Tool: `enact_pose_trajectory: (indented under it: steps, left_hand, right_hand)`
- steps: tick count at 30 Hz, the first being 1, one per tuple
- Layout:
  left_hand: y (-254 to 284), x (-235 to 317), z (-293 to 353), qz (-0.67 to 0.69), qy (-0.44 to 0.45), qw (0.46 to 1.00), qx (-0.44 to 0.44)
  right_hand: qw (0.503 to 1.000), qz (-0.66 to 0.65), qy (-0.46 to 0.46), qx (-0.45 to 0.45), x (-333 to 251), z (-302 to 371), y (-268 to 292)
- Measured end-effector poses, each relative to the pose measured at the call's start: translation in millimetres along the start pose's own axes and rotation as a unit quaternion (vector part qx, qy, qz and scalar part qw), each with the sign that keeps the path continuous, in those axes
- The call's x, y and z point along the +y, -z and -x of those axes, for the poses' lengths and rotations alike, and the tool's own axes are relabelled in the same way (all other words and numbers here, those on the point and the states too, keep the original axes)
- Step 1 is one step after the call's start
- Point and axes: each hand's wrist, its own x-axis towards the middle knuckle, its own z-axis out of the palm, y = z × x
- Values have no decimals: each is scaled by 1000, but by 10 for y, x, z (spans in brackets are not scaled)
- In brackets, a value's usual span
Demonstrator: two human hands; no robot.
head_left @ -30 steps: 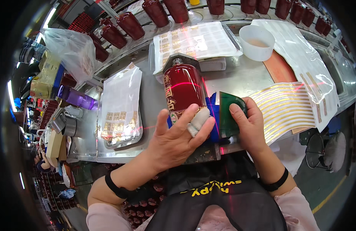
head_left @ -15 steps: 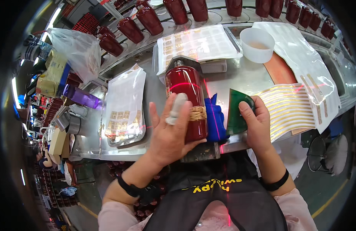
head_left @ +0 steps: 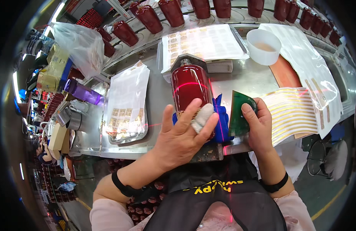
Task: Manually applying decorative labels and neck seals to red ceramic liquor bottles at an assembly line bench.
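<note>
A glossy dark red bottle (head_left: 191, 85) lies in a dark holder (head_left: 185, 58), its neck pointing away from me. My left hand (head_left: 185, 133) is over its near end with the fingers spread; one finger wears a white cover (head_left: 203, 118). The hand hides the gold band seen earlier and appears to touch the bottle. In my right hand (head_left: 259, 125) is a flat green scraper (head_left: 237, 115), pinched between thumb and fingers just right of the bottle. Bunched blue cloth (head_left: 222, 121) sits beside the bottle, between it and the scraper.
Trays with sheets of gold decals (head_left: 126, 115) stand at left and behind the bottle. A white tub (head_left: 263, 47) is at the back right, near gold-striped sheets (head_left: 289, 115). Red bottles (head_left: 149, 18) line a conveyor at the back. A purple bottle (head_left: 82, 91) lies at far left.
The bottle has turned, so its gold band no longer shows beyond my hand. My left hand has shifted right across the bottle's near end. The right hand holds the scraper almost still.
</note>
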Motion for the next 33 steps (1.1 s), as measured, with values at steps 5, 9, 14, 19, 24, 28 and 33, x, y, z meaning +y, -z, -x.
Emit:
enact_pose_trajectory:
  steps: [5,9,14,19,24,28,33]
  left_hand:
    - [32,35,-111,-28,-28,998,-53]
    - [-187,-93,138,81,-15,993,89]
    - [-189,-90,476,133,171,968,129]
    - [-82,-127,378,55,119,974,187]
    - [-306,-51,492,184,147,956,176]
    - [-285,-83,521,139,128,964,186]
    - [-321,-125,491,97,92,965,226]
  right_hand:
    - [1000,22,3,-15,-10,9,-11]
    - [997,60,-4,-45,-24,-6,-31]
    - [882,355,293,-100,-185,-153,-304]
    - [699,483,433,-301,-445,-119,-376]
    - [726,484,417,-256,-402,-204,-406]
    - [763,431,319,-361,-523,-109,-389]
    - [710,476,376,-358,-521,-77,-417]
